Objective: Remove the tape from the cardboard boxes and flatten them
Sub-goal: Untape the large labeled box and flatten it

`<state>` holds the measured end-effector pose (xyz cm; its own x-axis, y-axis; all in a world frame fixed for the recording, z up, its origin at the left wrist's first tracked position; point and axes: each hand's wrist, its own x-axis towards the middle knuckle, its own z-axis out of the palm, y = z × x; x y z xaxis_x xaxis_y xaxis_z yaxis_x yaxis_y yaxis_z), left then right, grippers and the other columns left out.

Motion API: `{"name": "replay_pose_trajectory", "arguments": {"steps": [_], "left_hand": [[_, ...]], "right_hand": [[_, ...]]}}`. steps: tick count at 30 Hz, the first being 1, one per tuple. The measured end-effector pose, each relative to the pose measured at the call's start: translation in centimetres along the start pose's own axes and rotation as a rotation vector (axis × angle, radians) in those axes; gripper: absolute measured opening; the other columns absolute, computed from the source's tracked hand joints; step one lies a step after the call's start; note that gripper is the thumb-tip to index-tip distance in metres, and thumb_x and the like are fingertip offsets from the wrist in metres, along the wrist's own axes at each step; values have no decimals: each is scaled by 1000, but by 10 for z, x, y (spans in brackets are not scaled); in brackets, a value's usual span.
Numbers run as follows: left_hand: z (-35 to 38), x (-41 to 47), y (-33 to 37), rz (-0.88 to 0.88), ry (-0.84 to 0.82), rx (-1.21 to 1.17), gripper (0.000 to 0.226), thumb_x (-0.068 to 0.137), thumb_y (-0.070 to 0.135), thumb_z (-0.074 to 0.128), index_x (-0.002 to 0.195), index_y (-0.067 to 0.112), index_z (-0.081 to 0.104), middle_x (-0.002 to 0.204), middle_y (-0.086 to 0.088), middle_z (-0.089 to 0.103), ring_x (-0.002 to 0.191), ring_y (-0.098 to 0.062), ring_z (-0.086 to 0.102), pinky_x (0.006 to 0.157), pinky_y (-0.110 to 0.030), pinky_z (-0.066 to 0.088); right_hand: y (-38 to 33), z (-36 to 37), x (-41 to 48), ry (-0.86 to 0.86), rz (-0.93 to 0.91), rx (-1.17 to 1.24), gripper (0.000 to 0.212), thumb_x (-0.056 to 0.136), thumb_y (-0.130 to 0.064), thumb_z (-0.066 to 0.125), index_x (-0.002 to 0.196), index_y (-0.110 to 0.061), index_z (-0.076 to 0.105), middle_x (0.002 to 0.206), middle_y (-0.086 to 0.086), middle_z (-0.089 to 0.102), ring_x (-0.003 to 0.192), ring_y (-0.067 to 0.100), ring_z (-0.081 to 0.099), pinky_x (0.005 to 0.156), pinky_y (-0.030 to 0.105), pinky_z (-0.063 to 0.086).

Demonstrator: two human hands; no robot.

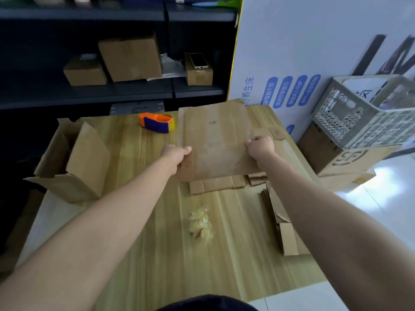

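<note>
Brown flattened box (215,140) tilts upward; open box (74,162) stands leftward.

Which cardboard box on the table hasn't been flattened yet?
The open box on the left, standing with flaps up. The flat box gripped by the left hand and right hand, and the stack on the right, are flattened.

Three closed boxes (85,72) (132,57) (198,75) stand on the far shelf (134,92), one open box (74,162) is on the left of the table (146,243), and two stacked boxes (343,158) (350,179) are at the right. One flattened box (215,142) is at the far middle, with perhaps three or four more flat pieces (287,232) beneath and right of it, too overlapped to count surely. There is one tape dispenser (156,122), one wad of tape (201,223), one phone (198,60) and one crate (363,111).
</note>
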<state>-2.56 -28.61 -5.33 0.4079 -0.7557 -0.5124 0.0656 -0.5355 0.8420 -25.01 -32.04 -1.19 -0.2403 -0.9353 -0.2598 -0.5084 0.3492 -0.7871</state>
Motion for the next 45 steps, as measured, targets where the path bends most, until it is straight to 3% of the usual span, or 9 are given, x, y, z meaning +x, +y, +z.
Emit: {"name": "replay_pose_trajectory", "arguments": {"steps": [6,10,13,17,20,23,29,33,45], "left_hand": [[43,-8,8,-12,-77,-85,29,86,16,68,111,5,58,103,-9,64,79,-20,60,59,-29,45],[52,-9,4,-35,3,-77,40,86,22,68,119,5,54,111,-11,63,100,-28,61,73,-35,47],[35,-9,-7,-39,115,-67,39,85,22,69,117,3,56,113,-13,63,102,-30,60,86,-41,49],[-10,-11,-32,-40,266,-2,31,90,23,62,114,5,55,118,-12,59,99,-29,55,81,-36,44],[-58,-17,-58,-61,391,91,44,93,23,59,129,0,49,133,-14,51,117,-30,51,90,-34,41],[-109,-24,-89,-97,451,171,50,91,23,61,131,-4,49,137,-16,50,123,-30,49,95,-31,39],[-193,-44,-140,-202,354,317,56,91,25,62,136,-3,44,138,-19,47,123,-36,47,97,-39,40],[-233,-54,-165,-259,252,482,55,87,28,67,126,-7,51,128,-22,55,113,-38,55,89,-42,49],[-265,-50,-208,-214,22,610,56,84,31,70,120,-8,56,121,-21,60,107,-34,59,94,-44,49]], "right_hand": [[16,-43,23,30,38,-1,36,95,-26,53,126,-9,56,95,2,50,88,19,47,77,29,39],[25,-44,24,-23,41,-7,43,95,-29,52,134,-11,51,114,7,58,96,21,51,80,29,40],[25,-26,18,-95,15,0,38,94,-28,53,128,-9,56,100,3,61,96,22,53,80,28,41],[19,17,0,-242,-21,-20,38,93,-26,55,126,-8,58,120,7,60,103,23,54,87,29,43],[14,55,-22,-417,-83,-153,24,94,-25,55,96,-3,63,99,13,64,83,23,56,70,28,44],[8,87,-51,-553,-88,-311,21,90,-19,59,72,-12,51,71,6,54,59,18,52,55,27,46],[19,153,-114,-828,18,-559,20,95,-17,52,81,-4,49,68,11,52,59,20,55,62,28,51],[34,183,-149,-885,112,-623,16,96,-14,53,85,-2,49,73,13,55,58,21,58,57,26,52],[73,222,-189,-750,191,-784,26,96,-21,48,78,-2,49,63,12,53,50,19,54,50,24,48]]}}
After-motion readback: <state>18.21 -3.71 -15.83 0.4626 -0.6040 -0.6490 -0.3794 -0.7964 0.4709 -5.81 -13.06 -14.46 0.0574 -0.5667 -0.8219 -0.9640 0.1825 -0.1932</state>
